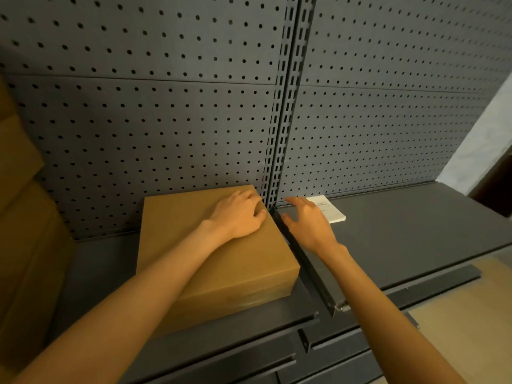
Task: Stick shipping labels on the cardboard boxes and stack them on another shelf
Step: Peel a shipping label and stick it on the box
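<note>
So the cardboard box point(210, 250) is lying flat on the dark grey shelf point(97, 273), pushed into the right end of that bay, with its far edge close to the pegboard back panel point(166, 120). Its right side runs just beside the black divider bracket point(304, 261) that separates the two shelf bays. Can't see any label on the top face

The left hand point(239, 214) rests palm down on the box's far right corner, fingers slightly bent over the edge, more pressing than gripping. The right hand point(309, 221) is on the other side of the bracket, hovering over the right-hand shelf point(415, 231) with fingers spread and loose, holding nothing. Its fingertips are right at the stack of white shipping labels point(331, 209) that lies flat near the back of that shelf, and the hand covers part of the stack. Whether it's actually touching the labels, I can't tell

On the far left there's a pile of more brown cardboard boxes point(25, 217), blurry at the frame edge. Lower shelf edges show below, and a bit of pale floor point(457, 328) at bottom right
</note>
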Available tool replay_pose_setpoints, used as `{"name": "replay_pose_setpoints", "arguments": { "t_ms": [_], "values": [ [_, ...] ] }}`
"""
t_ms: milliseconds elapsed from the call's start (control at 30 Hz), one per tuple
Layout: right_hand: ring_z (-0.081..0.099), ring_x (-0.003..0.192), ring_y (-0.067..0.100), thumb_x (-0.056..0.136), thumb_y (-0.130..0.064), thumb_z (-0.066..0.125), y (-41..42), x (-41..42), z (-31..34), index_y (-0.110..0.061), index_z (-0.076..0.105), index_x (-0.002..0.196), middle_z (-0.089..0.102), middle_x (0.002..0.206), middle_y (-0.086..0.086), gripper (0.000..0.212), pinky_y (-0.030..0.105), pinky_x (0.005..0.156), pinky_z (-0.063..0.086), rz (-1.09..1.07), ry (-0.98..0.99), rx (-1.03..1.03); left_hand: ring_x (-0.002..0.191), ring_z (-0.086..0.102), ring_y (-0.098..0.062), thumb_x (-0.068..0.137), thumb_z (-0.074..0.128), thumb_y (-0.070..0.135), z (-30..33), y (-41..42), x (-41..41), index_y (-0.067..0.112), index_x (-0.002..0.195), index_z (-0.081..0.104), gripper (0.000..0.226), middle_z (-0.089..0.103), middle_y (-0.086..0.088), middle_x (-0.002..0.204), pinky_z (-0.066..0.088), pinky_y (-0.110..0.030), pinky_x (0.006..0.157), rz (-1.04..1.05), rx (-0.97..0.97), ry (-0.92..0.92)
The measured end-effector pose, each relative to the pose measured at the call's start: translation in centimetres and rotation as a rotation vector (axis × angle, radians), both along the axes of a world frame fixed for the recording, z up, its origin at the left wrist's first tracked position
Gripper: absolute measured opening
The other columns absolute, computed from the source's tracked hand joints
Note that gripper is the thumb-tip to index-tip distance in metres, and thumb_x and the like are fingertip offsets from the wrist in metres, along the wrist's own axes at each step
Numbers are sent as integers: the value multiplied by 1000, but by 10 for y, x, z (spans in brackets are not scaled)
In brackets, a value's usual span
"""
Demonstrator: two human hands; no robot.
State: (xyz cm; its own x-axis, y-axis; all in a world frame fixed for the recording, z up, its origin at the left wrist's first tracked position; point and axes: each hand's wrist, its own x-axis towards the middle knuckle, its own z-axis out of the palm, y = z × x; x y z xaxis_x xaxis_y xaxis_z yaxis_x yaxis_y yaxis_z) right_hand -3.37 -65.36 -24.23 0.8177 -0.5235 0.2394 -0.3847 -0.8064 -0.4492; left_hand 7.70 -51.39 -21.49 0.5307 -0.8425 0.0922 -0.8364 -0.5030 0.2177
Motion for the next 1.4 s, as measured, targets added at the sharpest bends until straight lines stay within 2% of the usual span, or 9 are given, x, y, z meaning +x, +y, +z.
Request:
{"name": "replay_pose_setpoints", "arguments": {
  "t_ms": [200,333,433,567,767,900,1067,1233,1400],
  "values": [
    [54,117,32,93,-19,55,-41,-1,-5,-7,51,134,56,131,15,42,41,89,48,-121,7,53,131,35,-22,97,36,39,-9,-4,-4,18,140,39,48,40,-2,144,34,-37,104,40,-57,-39],
    [56,115,35,94,-19,54,-74,-2,-7,-5,50,134,56,131,18,42,41,89,48,-237,74,89,119,42,-26,95,39,37,-5,-17,-5,14,123,47,37,46,-8,130,43,-36,85,68,-28,-129],
    [59,109,38,94,-16,53,-96,-1,-11,-1,53,130,59,126,21,38,39,81,50,-322,102,108,114,41,-27,94,40,36,-8,-27,-7,13,118,46,34,46,-9,126,40,-32,74,96,-39,-169],
    [63,100,35,90,-16,58,-121,2,-22,-1,63,117,65,114,19,31,33,67,50,-375,123,172,113,41,-24,94,41,36,-13,-27,-8,14,116,48,32,47,-7,124,37,-29,72,129,-91,-173],
    [53,113,36,80,-29,73,-149,16,-38,-5,67,112,60,117,18,40,41,88,52,-410,168,258,103,47,-26,89,43,34,-7,-39,-13,12,111,50,32,51,-9,115,33,-30,58,179,-31,-289],
    [55,111,34,74,-30,79,-160,18,-41,-7,68,111,61,115,17,45,42,89,52,-448,146,349,105,46,-25,89,44,36,-10,-40,-13,13,115,50,35,51,-7,118,36,-29,60,193,-45,-285],
    [56,108,34,73,-25,80,-156,21,-43,-7,70,106,63,113,15,39,43,84,54,-439,114,273,105,46,-25,89,45,35,-13,-39,-11,13,111,50,31,51,-7,116,40,-30,64,211,-87,-262],
    [62,102,34,86,-3,61,-150,18,-40,1,65,112,64,114,18,27,32,71,49,-482,66,317,100,45,-25,89,46,35,-16,-39,-9,13,103,49,26,50,-6,110,40,-31,65,205,-119,-248],
    [62,90,34,87,-2,53,-147,18,-39,1,66,105,64,110,19,23,31,65,46,-503,62,359,99,44,-25,90,46,35,-16,-38,-8,13,99,47,23,49,-6,108,42,-33,66,207,-136,-246]
  ]
}}
